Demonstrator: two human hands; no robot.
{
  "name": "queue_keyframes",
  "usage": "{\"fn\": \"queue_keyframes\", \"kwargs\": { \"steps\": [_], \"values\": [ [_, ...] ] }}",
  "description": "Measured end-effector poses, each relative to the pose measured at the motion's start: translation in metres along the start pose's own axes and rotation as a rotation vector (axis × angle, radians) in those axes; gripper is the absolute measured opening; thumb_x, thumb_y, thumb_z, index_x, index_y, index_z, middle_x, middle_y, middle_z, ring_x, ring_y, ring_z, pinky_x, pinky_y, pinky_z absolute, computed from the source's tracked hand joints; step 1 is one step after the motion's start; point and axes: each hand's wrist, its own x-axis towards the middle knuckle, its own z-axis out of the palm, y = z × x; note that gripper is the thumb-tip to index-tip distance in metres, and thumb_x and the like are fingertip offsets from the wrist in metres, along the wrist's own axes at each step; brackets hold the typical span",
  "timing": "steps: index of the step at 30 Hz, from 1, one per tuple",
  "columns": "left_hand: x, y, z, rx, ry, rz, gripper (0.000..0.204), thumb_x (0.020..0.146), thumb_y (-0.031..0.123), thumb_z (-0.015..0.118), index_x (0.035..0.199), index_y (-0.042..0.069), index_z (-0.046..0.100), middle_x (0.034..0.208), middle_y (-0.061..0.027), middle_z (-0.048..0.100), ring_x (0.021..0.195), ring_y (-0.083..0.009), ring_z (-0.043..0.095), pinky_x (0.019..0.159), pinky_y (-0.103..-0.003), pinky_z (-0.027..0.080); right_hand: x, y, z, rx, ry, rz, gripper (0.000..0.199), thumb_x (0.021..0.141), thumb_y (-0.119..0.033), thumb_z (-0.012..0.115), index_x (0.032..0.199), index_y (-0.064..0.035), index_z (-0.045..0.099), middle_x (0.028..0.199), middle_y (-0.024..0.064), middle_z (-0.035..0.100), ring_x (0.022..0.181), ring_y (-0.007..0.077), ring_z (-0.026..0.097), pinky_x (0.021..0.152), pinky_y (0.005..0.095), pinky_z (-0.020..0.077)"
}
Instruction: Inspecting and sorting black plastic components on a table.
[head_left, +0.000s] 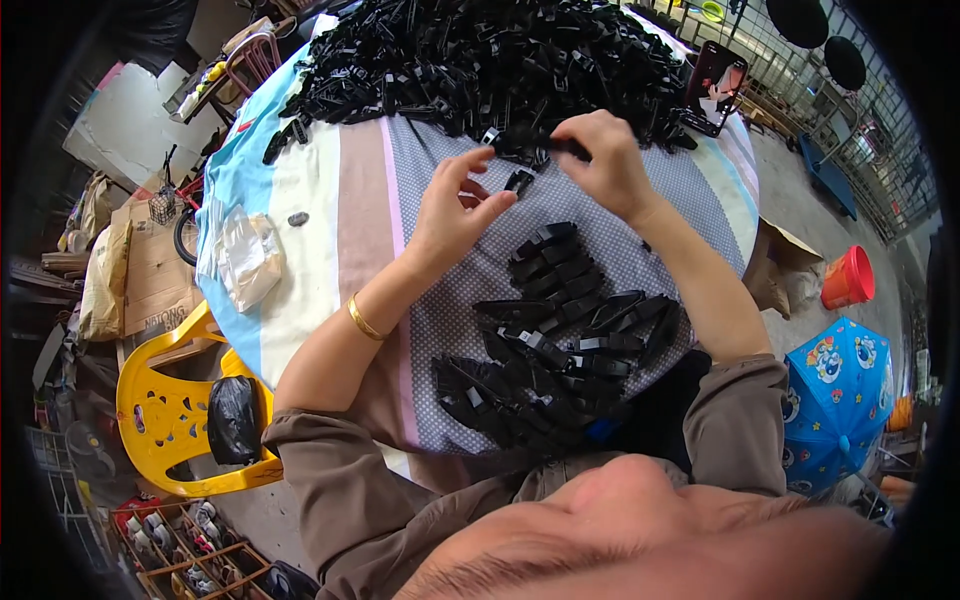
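Over the near edge of a large heap of black plastic pieces (480, 60), my right hand (607, 165) pinches a black plastic piece (572, 148), partly smeared by motion. My left hand (455, 208) faces it with thumb and fingers apart, holding nothing. Just beyond that thumb's tip lies a single black piece (519, 181) with a pale glint. Between my forearms, closer to me, a smaller group of black pieces (560, 270) is laid out, some in a row, others in an overlapping pile with silvery parts. Their exact kind cannot be made out.
A striped, dotted cloth (365, 210) covers the round table. On it are a clear plastic bag (248, 258) at left and a propped phone (714, 90) at far right. A yellow plastic chair (150, 400), a red bucket (847, 277) and a blue umbrella (838, 405) stand around it.
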Motion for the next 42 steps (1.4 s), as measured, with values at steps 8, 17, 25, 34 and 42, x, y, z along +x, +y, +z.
{"fn": "queue_keyframes", "kwargs": {
  "steps": [8, 17, 25, 34, 42],
  "values": [
    [-0.001, 0.013, -0.009, 0.284, -0.273, -0.050, 0.018, 0.080, 0.009, 0.069, 0.094, -0.002, 0.067, 0.086, -0.0163, 0.067, 0.079, -0.0195, 0.065, 0.071, -0.029, 0.051, -0.009, -0.015, 0.015, 0.450, -0.467, -0.148, 0.030, 0.067, -0.003, 0.071, 0.097, -0.0022, 0.064, 0.095, 0.0103, 0.065, 0.093, 0.0279, 0.060, 0.082, 0.0353, 0.0486],
    [-0.010, 0.020, -0.012, 0.652, -0.187, -0.053, 0.023, 0.083, 0.013, 0.056, 0.103, 0.001, 0.058, 0.082, -0.0206, 0.064, 0.078, -0.0392, 0.062, 0.073, -0.044, 0.050, -0.014, -0.017, 0.001, 0.142, -0.491, 0.084, 0.034, 0.072, -0.013, 0.073, 0.104, -0.0044, 0.065, 0.096, 0.0106, 0.066, 0.091, 0.0271, 0.062, 0.077, 0.0353, 0.0504],
    [-0.007, 0.018, -0.004, 0.430, -0.337, -0.035, 0.027, 0.087, 0.018, 0.052, 0.107, 0.003, 0.062, 0.092, -0.0220, 0.065, 0.087, -0.0391, 0.062, 0.078, -0.045, 0.049, -0.019, -0.017, 0.000, 0.339, -0.591, -0.172, 0.026, 0.082, -0.023, 0.065, 0.103, -0.0090, 0.067, 0.091, 0.0091, 0.063, 0.090, 0.0280, 0.061, 0.077, 0.0370, 0.0489],
    [0.002, 0.015, -0.037, 0.632, -0.348, 0.030, 0.031, 0.072, -0.001, 0.068, 0.103, 0.005, 0.067, 0.089, -0.0135, 0.060, 0.096, -0.0321, 0.057, 0.083, -0.037, 0.048, -0.011, -0.021, -0.017, 0.170, -0.718, -0.026, 0.025, 0.077, -0.023, 0.069, 0.097, -0.0074, 0.069, 0.094, 0.0089, 0.063, 0.093, 0.0280, 0.060, 0.082, 0.0373, 0.0471],
    [0.000, -0.001, -0.014, 0.510, -0.266, 0.125, 0.021, 0.074, 0.016, 0.071, 0.090, 0.003, 0.069, 0.089, -0.0128, 0.062, 0.085, -0.0320, 0.057, 0.078, -0.039, 0.046, -0.012, -0.022, -0.005, 0.322, -0.403, 0.002, 0.026, 0.070, -0.014, 0.073, 0.094, -0.0046, 0.069, 0.088, 0.0100, 0.064, 0.086, 0.0270, 0.060, 0.074, 0.0352, 0.0495]
  ]
}}
